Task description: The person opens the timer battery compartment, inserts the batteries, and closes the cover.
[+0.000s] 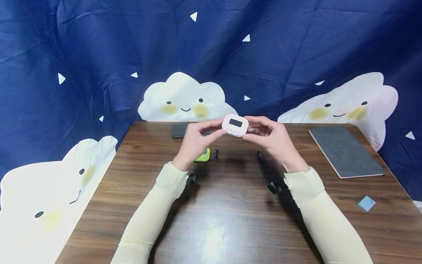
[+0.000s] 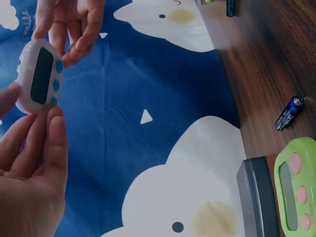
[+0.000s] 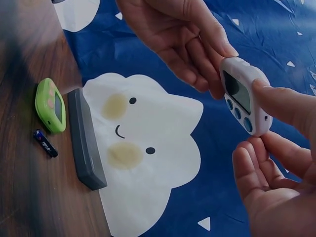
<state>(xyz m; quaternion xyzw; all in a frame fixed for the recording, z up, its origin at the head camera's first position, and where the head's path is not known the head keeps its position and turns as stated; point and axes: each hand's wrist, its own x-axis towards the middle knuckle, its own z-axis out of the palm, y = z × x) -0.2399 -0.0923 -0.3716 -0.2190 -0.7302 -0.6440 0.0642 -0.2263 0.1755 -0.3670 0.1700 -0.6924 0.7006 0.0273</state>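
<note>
A white digital timer (image 1: 235, 124) is held up above the table between both hands. My left hand (image 1: 194, 143) pinches one end of it between thumb and fingers; my right hand (image 1: 275, 141) pinches the opposite end. A dark rectangle shows on the side seen by the head camera. The other side, with a screen and blue round buttons, shows in the left wrist view on the timer (image 2: 42, 74) and in the right wrist view (image 3: 242, 96). Below the hands, two small dark batteries lie on the table, a left battery (image 1: 215, 154) and a right battery (image 1: 258, 156).
A green timer (image 1: 203, 155) with pink buttons lies partly behind my left hand, near a dark grey box (image 1: 179, 131) at the table's back edge. On the right are a grey notebook (image 1: 346, 150) and a light blue square (image 1: 366, 203). A blue cloud-patterned cloth (image 1: 211, 44) hangs behind the table.
</note>
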